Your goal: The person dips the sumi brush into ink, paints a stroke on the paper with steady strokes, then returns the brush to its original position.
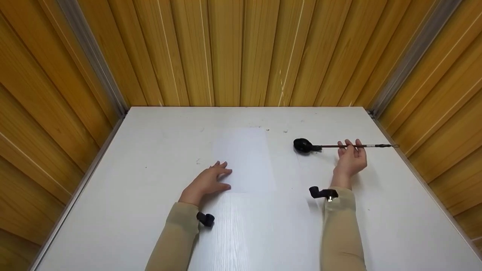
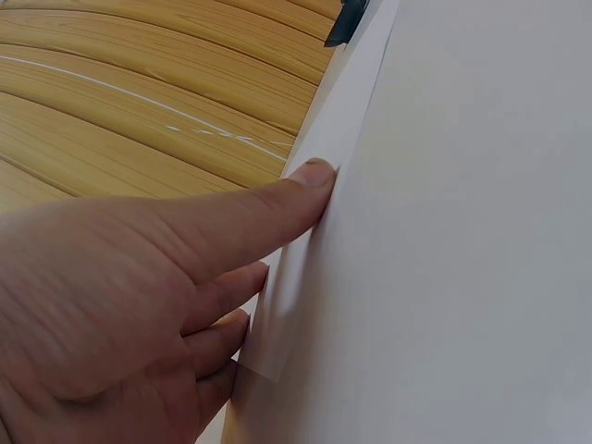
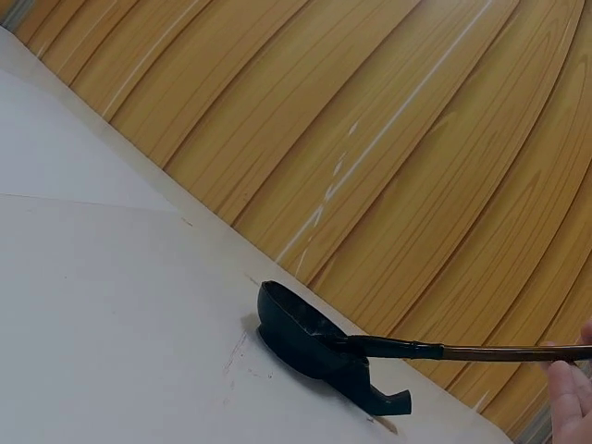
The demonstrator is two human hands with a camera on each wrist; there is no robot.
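Observation:
A white sheet of paper lies in the middle of the white table. My left hand rests flat on the sheet's left edge with straight fingers; in the left wrist view my left hand presses the paper at its border. Right of the sheet sits a small black dish, with the head of a slim dark brush resting in it. My right hand lies over the brush handle, fingers above and thumb beneath. The right wrist view shows the dish, the brush and fingertips.
Wood-panelled walls enclose the table on the far, left and right sides. Black wrist camera mounts sit on both sleeves. A few small dark specks mark the table near the dish.

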